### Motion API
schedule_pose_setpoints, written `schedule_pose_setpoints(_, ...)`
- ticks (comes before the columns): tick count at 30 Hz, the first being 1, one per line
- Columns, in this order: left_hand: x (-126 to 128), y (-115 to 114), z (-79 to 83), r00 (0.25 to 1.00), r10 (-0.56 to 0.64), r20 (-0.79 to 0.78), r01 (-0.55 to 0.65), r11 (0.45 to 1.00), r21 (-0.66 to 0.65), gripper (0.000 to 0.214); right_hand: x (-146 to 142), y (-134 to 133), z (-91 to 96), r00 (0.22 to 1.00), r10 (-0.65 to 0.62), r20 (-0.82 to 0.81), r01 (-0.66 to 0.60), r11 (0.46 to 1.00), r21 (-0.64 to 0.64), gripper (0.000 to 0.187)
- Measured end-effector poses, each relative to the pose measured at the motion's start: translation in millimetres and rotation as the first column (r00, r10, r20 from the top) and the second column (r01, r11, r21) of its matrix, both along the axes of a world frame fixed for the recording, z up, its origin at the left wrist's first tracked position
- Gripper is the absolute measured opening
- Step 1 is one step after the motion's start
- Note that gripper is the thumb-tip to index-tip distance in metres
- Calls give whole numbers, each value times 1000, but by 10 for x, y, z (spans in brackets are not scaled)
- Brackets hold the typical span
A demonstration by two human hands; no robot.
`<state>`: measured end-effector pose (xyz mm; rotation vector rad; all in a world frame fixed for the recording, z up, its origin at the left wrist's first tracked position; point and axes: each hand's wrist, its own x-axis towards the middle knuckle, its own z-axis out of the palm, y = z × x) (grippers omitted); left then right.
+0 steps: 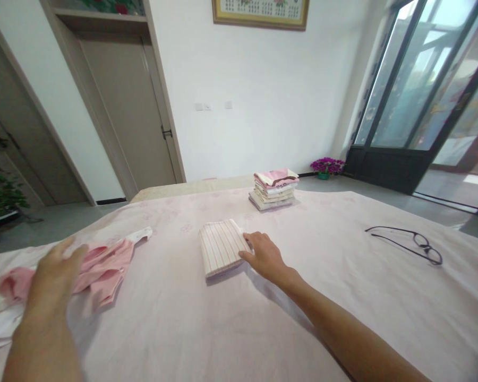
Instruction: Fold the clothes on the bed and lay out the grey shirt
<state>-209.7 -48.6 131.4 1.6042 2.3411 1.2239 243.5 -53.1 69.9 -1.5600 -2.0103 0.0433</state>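
A folded cream cloth with thin reddish-brown stripes (221, 248) lies at the middle of the bed-like surface. My right hand (266, 255) pinches its right edge, thumb on top and fingers at the side. Over on the left, my left hand (56, 270) is slightly blurred above a loose pile of clothes, its thumb and fingers apart. Beside it is a crumpled pink garment (111, 268) with a white part; I cannot tell whether the hand touches it. White pieces (2, 326) lie further left, partly behind my forearm.
Behind the striped cloth stands a neat stack of folded clothes (274, 190), pink on top. Eyeglasses (421, 241) rest at the right on the pale pink sheet (342, 313). Beyond are a door (123, 101), purple flowers (327, 165) and dark-framed glass doors (406, 95).
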Motion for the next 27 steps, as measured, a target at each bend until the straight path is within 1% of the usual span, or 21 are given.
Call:
schedule_pose_setpoints(2,214,83,0,997,-64,53,67,996,-56,49,-18,-21,3,999,-9,39,8,1000,28,36)
schedule_pose_setpoints(4,575,127,18,948,-284,143,297,952,-77,47,-20,-21,-15,1000,-6,28,5,999,49,39)
schedule_pose_setpoints(5,799,128,20,897,-401,185,418,906,-62,48,-17,-14,-31,1000,9,2,-9,998,66,42)
schedule_pose_setpoints(6,1039,113,11,834,-510,211,533,844,-67,49,-14,-4,-50,998,41,-40,-37,995,91,45)
schedule_pose_setpoints(7,1284,86,-12,756,-614,229,643,762,-77,50,-14,5,-70,991,90,-100,-78,990,121,46)
schedule_pose_setpoints(8,1525,47,-48,687,-685,242,717,694,-72,53,-19,12,-89,972,156,-176,-131,980,147,48)
schedule_pose_setpoints(9,1750,2,-97,637,-734,237,764,643,-63,59,-31,14,-104,935,235,-267,-198,967,160,49)
schedule_pose_setpoints(10,1952,-46,-155,606,-762,226,789,612,-55,68,-52,10,-115,873,319,-370,-278,947,159,50)
schedule_pose_setpoints(11,2125,-90,-216,589,-780,212,802,596,-37,76,-82,1,-121,785,394,-477,-371,917,147,53)
schedule_pose_setpoints(13,2368,-155,-331,601,-783,160,793,609,6,82,-156,-26,-126,569,485,-664,-556,822,124,58)
schedule_pose_setpoints(14,2436,-169,-373,620,-772,136,777,629,27,76,-193,-39,-128,472,503,-724,-627,769,125,60)
schedule_pose_setpoints(15,2470,-169,-401,642,-757,120,758,650,44,66,-223,-48,-130,405,508,-760,-670,731,131,60)
schedule_pose_setpoints(16,2470,-155,-413,667,-737,112,736,674,56,54,-244,-50,-136,383,504,-774,-681,720,132,59)
schedule_pose_setpoints(17,2438,-130,-407,698,-707,111,705,706,66,43,-251,-46,-145,408,497,-766,-661,740,128,57)
schedule_pose_setpoints(18,2377,-96,-385,737,-667,113,663,745,72,36,-244,-36,-157,476,487,-733,-612,781,121,53)
schedule_pose_setpoints(20,2175,-18,-299,834,-541,107,537,841,67,31,-197,-4,-184,674,442,-592,-455,880,139,42)
schedule_pose_setpoints(21,2041,18,-242,887,-454,89,450,891,56,33,-164,14,-197,768,409,-493,-377,911,167,37)
schedule_pose_setpoints(22,1893,48,-181,930,-364,58,362,931,37,36,-129,28,-206,842,375,-387,-323,926,195,33)
schedule_pose_setpoints(24,1582,85,-66,976,-209,-56,208,978,-17,40,-74,39,-210,927,321,-195,-280,937,210,29)
schedule_pose_setpoints(26,1308,101,12,977,-94,-193,91,996,-23,42,-50,28,-188,955,291,-53,-278,944,177,29)
schedule_pose_setpoints(27,1206,106,32,970,-70,-231,68,998,-18,42,-50,17,-169,960,278,-1,-275,948,158,29)
